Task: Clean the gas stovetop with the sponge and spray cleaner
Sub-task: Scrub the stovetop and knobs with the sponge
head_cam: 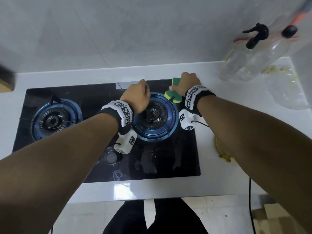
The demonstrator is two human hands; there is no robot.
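My right hand (187, 85) grips the yellow-and-green rectangular sponge (173, 95) at the far right corner of the black glass gas stovetop (94, 98); the sponge is bent under my fingers, its long axis running from the right burner's rim away toward the wall, green scouring face showing. My left hand (137, 97) is curled into a fist above the far edge of the right blue-ringed burner (155, 122); I cannot tell whether it holds anything. I count one sponge, two burners, the left blue-ringed burner (54, 119) among them, and one round grey knob (111, 157) near the front. Both my wrists wear white marker-tag bands (121, 110). The stovetop sits in a glossy white counter (219, 115) against a pale grey wall (118, 31), with two clear plastic bottles (249, 65) lying at the far right, and yellowish scraps (222, 154) by my right forearm
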